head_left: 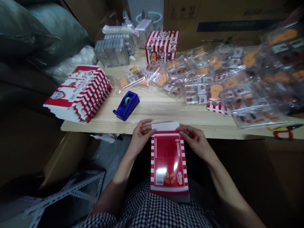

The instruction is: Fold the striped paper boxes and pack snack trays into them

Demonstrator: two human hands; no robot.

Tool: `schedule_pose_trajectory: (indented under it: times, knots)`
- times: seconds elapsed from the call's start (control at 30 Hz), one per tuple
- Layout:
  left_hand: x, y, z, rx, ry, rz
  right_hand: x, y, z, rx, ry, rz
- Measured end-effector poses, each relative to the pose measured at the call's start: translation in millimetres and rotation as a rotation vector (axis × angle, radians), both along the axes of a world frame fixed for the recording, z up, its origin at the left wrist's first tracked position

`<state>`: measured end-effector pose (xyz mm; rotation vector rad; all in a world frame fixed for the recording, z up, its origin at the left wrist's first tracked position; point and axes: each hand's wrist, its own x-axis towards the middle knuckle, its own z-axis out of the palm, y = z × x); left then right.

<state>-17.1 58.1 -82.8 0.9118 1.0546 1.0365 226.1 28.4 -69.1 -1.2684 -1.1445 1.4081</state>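
Red and white stripes frame the carton (168,164) you hold upright over your lap, its lower end resting on the checked fabric (147,209) and its white flap (165,126) standing up at the near edge of the wooden table (166,110). Your left hand (140,133) pinches the top left corner by the flap, fingers curled onto it. Your right hand (193,137) pinches the top right corner the same way. On the table just beyond your left hand sits a blue tape dispenser (126,105). Farther left lies a stack of flat cartons (79,91) in the same stripes. An assembled box (162,46) stands at the back, beside some clear trays (114,50). Clear packets (225,85) are spread across the right half; they seem to hold orange pieces, though the glare blurs them. Scissors (283,131) lie at the far right edge.
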Motion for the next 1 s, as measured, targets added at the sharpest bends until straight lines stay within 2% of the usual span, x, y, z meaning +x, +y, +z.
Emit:
schedule_pose_trajectory:
  times: [0.17,0.27,0.37,0.47,0.53,0.67,0.73,0.87,0.93,1.0]
  knots:
    - [-3,-19,-8.3,-0.03,0.05,0.032,-14,-43,-10.4,-0.055,0.012,-0.057]
    - [-4,-24,-9.4,-0.05,0.067,0.045,-26,-71,-5.8,-0.155,0.141,0.021]
    - [-1,-27,-6.5,-0.071,0.047,0.028,-28,-83,-0.1,-0.192,0.279,0.066]
    - [-2,-39,-1.7,-0.092,-0.024,0.042,-22,-83,1.1,-0.185,0.371,0.043]
    - [-7,-55,1.2,-0.179,-0.077,-0.043,-17,-81,0.0,-0.203,0.395,0.03]
    - [-19,-92,3.3,-0.42,-0.126,-0.346,-15,-80,-1.9,-0.245,0.416,0.037]
    - [-22,-102,3.0,-0.445,-0.121,-0.358,-18,-78,-1.5,-0.237,0.418,0.041]
    - [-29,-94,8.8,-0.384,-0.056,-0.356,-22,-73,1.8,-0.215,0.433,0.059]
    - [-34,-79,16.5,-0.277,0.036,-0.322,-21,-73,2.8,-0.2,0.423,0.074]
    - [-38,-59,24.4,-0.117,0.122,-0.224,-20,-72,2.4,-0.182,0.409,0.089]
